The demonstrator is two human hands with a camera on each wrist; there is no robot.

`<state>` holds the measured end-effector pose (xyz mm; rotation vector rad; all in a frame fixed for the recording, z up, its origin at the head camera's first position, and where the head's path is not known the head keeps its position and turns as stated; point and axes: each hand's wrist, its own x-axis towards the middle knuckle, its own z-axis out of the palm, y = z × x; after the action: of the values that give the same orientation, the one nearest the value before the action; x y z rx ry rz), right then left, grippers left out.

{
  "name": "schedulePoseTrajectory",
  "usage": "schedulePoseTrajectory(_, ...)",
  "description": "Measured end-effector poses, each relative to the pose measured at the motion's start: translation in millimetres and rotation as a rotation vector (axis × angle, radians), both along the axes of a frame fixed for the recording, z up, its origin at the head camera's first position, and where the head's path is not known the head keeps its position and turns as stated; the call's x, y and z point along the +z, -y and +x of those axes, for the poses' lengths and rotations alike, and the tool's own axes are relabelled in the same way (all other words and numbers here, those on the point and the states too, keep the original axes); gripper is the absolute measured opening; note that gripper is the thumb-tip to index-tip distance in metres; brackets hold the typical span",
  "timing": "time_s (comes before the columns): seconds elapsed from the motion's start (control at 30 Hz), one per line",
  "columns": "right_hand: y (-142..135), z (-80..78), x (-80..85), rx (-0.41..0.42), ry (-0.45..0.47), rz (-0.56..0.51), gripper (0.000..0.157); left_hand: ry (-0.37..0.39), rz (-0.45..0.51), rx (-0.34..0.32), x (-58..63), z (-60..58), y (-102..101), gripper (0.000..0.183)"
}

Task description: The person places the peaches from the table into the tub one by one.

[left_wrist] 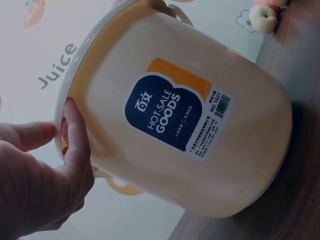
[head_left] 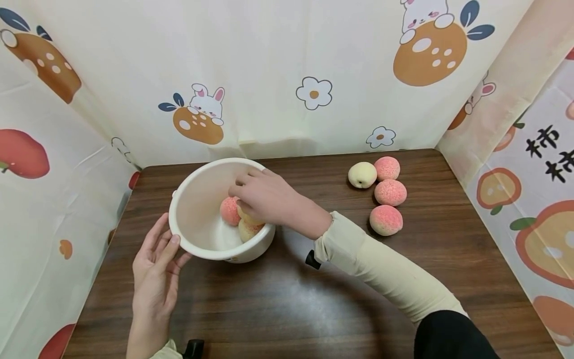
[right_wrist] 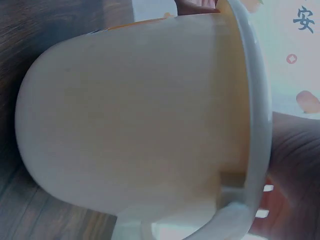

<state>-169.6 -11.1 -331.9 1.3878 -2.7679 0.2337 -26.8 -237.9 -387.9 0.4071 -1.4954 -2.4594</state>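
From my end, the left hand pinches the rim at the left of the bucket; the right hand dips inside over peaches, whether gripping one I can't tell. Four loose fruits lie right of the bucket, nearer the right hand.

Bucket on the table, fruit inside, four more fruits at its three o'clock, my left hand at eight.

Brn tbl: wht bucket; to R, 3 pink peaches, pale fruit.
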Motion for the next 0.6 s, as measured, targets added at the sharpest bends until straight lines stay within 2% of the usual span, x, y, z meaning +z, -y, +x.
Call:
schedulePoseTrajectory(0.4,-30.5,-5.7,-18.8,0.026,-0.296,-0.32,0.023,-0.004,0.003,0.0,-0.4,0.3,-0.6,0.056)
schedulePoseTrajectory(0.6,-46.6,-3.1,-28.5,-0.015,-0.362,-0.399,0.023,-0.003,-0.007,0.007,-1.1,0.0,-0.6,0.055)
